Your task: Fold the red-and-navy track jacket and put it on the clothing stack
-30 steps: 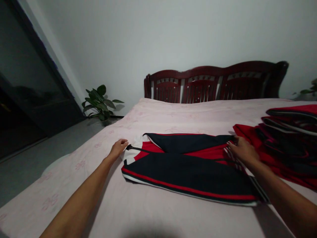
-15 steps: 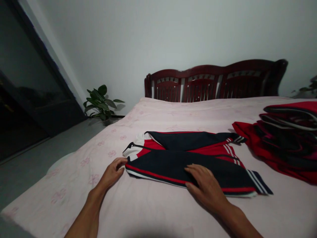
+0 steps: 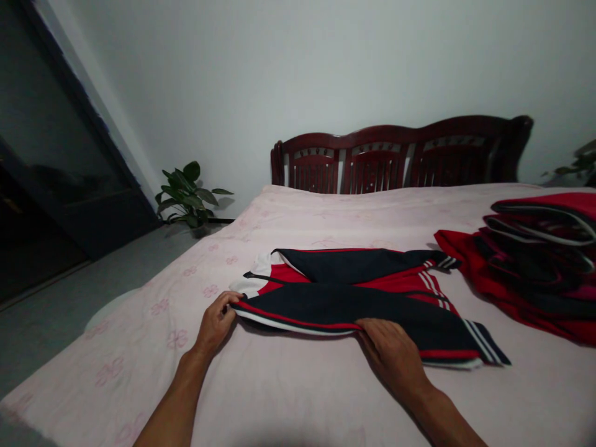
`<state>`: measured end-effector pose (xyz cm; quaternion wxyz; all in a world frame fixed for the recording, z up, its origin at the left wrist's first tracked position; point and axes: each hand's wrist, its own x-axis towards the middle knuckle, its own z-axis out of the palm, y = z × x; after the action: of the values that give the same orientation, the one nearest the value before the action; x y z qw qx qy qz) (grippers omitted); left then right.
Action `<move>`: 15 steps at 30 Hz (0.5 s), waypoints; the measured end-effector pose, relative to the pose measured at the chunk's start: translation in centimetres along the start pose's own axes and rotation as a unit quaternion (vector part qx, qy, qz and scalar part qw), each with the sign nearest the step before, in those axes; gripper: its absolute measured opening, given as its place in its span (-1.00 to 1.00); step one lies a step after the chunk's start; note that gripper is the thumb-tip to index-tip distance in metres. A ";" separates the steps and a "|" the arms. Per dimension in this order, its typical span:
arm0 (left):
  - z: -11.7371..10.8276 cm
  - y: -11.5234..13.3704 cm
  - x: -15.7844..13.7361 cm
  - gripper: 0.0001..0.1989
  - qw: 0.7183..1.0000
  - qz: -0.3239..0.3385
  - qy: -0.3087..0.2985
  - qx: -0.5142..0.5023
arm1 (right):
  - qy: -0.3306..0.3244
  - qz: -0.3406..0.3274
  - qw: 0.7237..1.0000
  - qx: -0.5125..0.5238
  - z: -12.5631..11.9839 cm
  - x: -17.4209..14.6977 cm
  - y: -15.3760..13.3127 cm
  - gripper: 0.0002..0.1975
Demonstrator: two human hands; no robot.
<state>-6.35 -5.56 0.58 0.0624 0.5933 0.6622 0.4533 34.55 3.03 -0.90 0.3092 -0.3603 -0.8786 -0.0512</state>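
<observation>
A navy, red and white jacket (image 3: 335, 304) lies on the bed with its sleeves folded inward lengthwise, its collar to the left and its striped cuffs to the right. At the collar end, my left hand (image 3: 218, 320) pinches the near corner of the jacket. My right hand (image 3: 390, 344) grips the near edge about halfway along, fingers on top and thumb underneath. Between the two hands that edge, with its red and white piping, is raised slightly off the sheet.
A pile of red and dark clothes (image 3: 540, 273) lies on the bed at the right. The pink floral sheet (image 3: 177, 338) covers the bed. Behind it stand a dark wooden headboard (image 3: 372, 158) and, to the left, a potted plant (image 3: 189, 195) on the floor.
My right hand has gone from resting open on the jacket to gripping its near edge. My left hand has closed on the corner, and the near edge has lifted a little.
</observation>
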 end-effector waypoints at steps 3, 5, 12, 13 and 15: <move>-0.1 0.5 0.0 -0.87 0.999 -0.023 -0.005 -0.023 | 0.004 0.000 1.000 -0.004 0.1 -0.2 0.2 -0.76; -0.2 0.5 0.0 -0.84 0.999 -0.052 -0.009 -0.012 | 0.002 0.004 1.000 -0.005 0.0 -0.2 0.1 -0.75; -0.6 -0.5 0.5 -0.83 0.987 -0.102 -0.073 0.097 | -0.026 0.054 0.998 0.003 -0.9 0.0 0.5 -0.58; -0.6 -0.6 0.5 -0.84 0.984 -0.109 -0.078 0.120 | -0.033 0.063 0.997 0.006 -1.2 0.0 0.6 -0.56; -0.4 -0.6 0.5 -0.84 0.976 -0.124 -0.080 0.159 | -0.053 0.083 0.995 0.009 -2.0 0.0 0.9 -0.56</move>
<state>-7.19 -5.32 0.66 0.0761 0.5432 0.7874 0.2814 36.14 3.04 0.57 0.2684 -0.4314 -0.8613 0.0022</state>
